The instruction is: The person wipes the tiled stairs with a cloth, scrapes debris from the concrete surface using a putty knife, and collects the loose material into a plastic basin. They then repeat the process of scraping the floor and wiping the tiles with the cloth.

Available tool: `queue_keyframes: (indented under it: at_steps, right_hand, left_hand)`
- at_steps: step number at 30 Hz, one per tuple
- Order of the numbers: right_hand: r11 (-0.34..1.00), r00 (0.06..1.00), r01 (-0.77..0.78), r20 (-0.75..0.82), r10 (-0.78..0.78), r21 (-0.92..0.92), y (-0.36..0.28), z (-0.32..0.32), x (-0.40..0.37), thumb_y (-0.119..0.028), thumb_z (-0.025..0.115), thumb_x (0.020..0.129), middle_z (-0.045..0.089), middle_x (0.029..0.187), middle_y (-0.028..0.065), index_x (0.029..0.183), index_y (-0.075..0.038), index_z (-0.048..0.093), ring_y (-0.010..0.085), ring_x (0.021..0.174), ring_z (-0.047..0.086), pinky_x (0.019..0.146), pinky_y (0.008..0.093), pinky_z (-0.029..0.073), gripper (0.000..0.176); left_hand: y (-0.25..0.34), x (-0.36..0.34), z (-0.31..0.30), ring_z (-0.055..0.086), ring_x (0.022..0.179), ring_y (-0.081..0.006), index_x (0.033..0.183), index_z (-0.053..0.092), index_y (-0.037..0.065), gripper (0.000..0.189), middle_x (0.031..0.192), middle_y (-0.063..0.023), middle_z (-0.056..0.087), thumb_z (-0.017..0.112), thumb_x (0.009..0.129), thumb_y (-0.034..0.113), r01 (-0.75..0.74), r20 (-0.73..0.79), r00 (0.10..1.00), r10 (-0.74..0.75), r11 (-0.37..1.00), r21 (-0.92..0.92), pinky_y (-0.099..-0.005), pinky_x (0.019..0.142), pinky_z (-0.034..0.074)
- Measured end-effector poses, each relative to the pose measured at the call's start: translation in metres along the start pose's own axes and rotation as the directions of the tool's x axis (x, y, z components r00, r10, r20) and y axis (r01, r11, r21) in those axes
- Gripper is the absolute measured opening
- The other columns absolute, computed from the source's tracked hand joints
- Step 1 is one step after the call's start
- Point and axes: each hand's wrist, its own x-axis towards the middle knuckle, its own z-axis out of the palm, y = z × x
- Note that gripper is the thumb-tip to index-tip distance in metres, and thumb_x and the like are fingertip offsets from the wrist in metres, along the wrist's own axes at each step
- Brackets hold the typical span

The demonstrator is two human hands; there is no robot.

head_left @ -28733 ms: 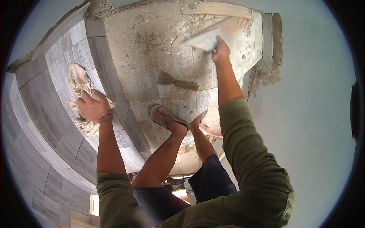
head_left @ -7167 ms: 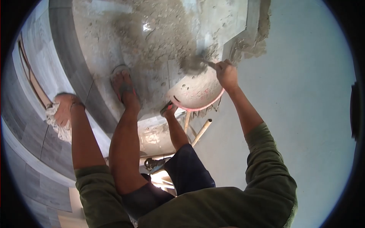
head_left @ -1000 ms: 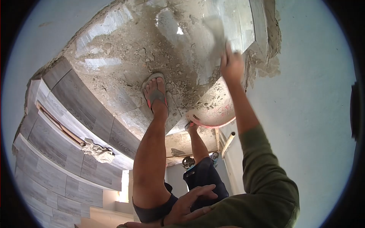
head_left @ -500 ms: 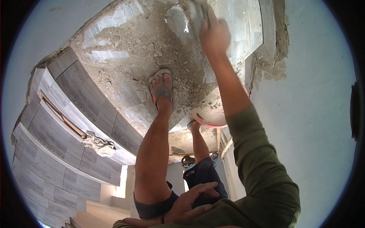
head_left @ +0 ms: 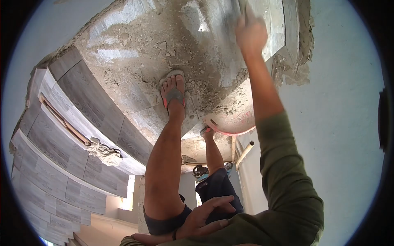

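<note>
Dusty floor beside grey, wood-patterned steps.
Loose crumbs lie over the floor, many of them between a sandal and a shallow pan with a pink rim (it holds crumbs too); pale streaks mark the surface. On one step, a rumpled cloth lies at the near end of a long brown strip, the two apparently touching.

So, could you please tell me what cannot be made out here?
All in the head view:
Tool in the right hand: blurred by motion at the top edge, its kind unclear.
Pink-rimmed basin: right side hidden behind the right arm.
Right foot: partly hidden by the basin.
</note>
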Motion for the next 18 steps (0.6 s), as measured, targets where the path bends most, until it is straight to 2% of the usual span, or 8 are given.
queue_keyframes:
  at_steps: [2, 3, 5, 7, 13, 15, 17, 18]
  right_hand:
    - [0.999, 0.981, -0.018, 0.192, 0.023, -0.028, 0.018, -0.021, -0.065, -0.027, 0.063, 0.093, 0.059, 0.080, 0.0138, 0.138, -0.023, 0.060, 0.0280, 0.064, 0.062, 0.052, 0.0399, 0.052, 0.045]
    - [0.999, 0.982, 0.033, 0.184, -0.033, 0.006, 0.028, -0.029, -0.104, -0.025, 0.062, 0.095, 0.056, 0.078, 0.0117, 0.142, -0.023, 0.058, 0.0227, 0.059, 0.059, 0.046, 0.0355, 0.049, 0.048]
    - [1.000, 0.908, -0.001, 0.419, 0.004, -0.008, 0.033, -0.043, -0.167, -0.020, 0.062, 0.093, 0.056, 0.082, 0.0110, 0.143, -0.020, 0.056, 0.0245, 0.061, 0.060, 0.050, 0.0355, 0.052, 0.051]
    - [0.995, 0.938, -0.022, 0.347, -0.014, 0.101, 0.024, -0.030, -0.182, -0.020, 0.063, 0.094, 0.056, 0.075, 0.0114, 0.144, -0.023, 0.056, 0.0262, 0.060, 0.057, 0.052, 0.0364, 0.051, 0.051]
    - [0.988, 0.989, 0.030, 0.142, -0.052, 0.151, -0.008, -0.004, 0.002, -0.025, 0.067, 0.090, 0.064, 0.095, 0.0214, 0.127, -0.014, 0.064, 0.0383, 0.075, 0.066, 0.067, 0.0481, 0.055, 0.039]
    - [0.954, 0.948, -0.165, 0.307, 0.083, 0.250, -0.001, -0.059, 0.067, -0.033, 0.067, 0.090, 0.067, 0.106, 0.0267, 0.118, -0.007, 0.069, 0.0413, 0.090, 0.069, 0.078, 0.0475, 0.056, 0.038]
    - [0.972, 0.955, -0.228, 0.180, 0.234, -0.054, 0.015, -0.089, 0.116, -0.036, 0.073, 0.087, 0.069, 0.101, 0.0289, 0.112, -0.001, 0.071, 0.0418, 0.097, 0.069, 0.083, 0.0493, 0.056, 0.043]
    - [0.962, 0.938, -0.213, 0.238, 0.250, -0.171, 0.018, -0.099, 0.143, -0.037, 0.075, 0.085, 0.069, 0.104, 0.0297, 0.113, -0.001, 0.070, 0.0414, 0.099, 0.068, 0.085, 0.0500, 0.055, 0.046]
  left_hand:
    - [-0.002, 0.001, 0.001, 0.059, 0.120, -0.0211, 0.150, 0.038, 0.001, 0.062, 0.124, -0.0151, 0.061, 0.065, 0.095, 0.005, -0.036, 0.008, 0.999, 0.036, 0.999, 0.020, -0.0350, 0.105, 0.044]
    - [-0.002, 0.001, 0.001, 0.061, 0.118, -0.0216, 0.150, 0.039, 0.002, 0.061, 0.122, -0.0152, 0.061, 0.066, 0.095, 0.006, -0.053, 0.010, 0.999, 0.053, 0.998, 0.034, -0.0346, 0.105, 0.045]
    - [0.000, 0.001, -0.001, 0.061, 0.117, -0.0214, 0.150, 0.039, 0.002, 0.061, 0.122, -0.0150, 0.061, 0.066, 0.095, 0.006, -0.084, 0.003, 0.996, 0.084, 0.994, 0.075, -0.0344, 0.104, 0.046]
    - [-0.005, 0.002, -0.001, 0.061, 0.117, -0.0212, 0.150, 0.039, 0.002, 0.061, 0.122, -0.0149, 0.061, 0.066, 0.095, 0.006, -0.106, -0.003, 0.994, 0.107, 0.990, 0.095, -0.0341, 0.104, 0.046]
    - [-0.012, 0.003, -0.001, 0.059, 0.119, -0.0216, 0.150, 0.039, 0.002, 0.059, 0.123, -0.0155, 0.061, 0.064, 0.096, 0.008, -0.084, -0.002, 0.996, 0.084, 0.994, 0.071, -0.0352, 0.105, 0.045]
    - [-0.009, 0.000, 0.000, 0.059, 0.120, -0.0222, 0.150, 0.039, 0.002, 0.059, 0.123, -0.0161, 0.061, 0.063, 0.097, 0.010, -0.081, -0.001, 0.997, 0.081, 0.996, 0.040, -0.0360, 0.106, 0.044]
    - [-0.001, -0.002, 0.002, 0.058, 0.121, -0.0227, 0.150, 0.038, 0.002, 0.059, 0.123, -0.0165, 0.060, 0.063, 0.097, 0.011, -0.071, 0.018, 0.997, 0.071, 0.997, 0.036, -0.0367, 0.107, 0.043]
    - [0.003, -0.003, 0.001, 0.058, 0.121, -0.0230, 0.150, 0.038, 0.002, 0.059, 0.123, -0.0166, 0.060, 0.063, 0.097, 0.011, -0.067, 0.026, 0.997, 0.066, 0.997, 0.038, -0.0370, 0.108, 0.042]
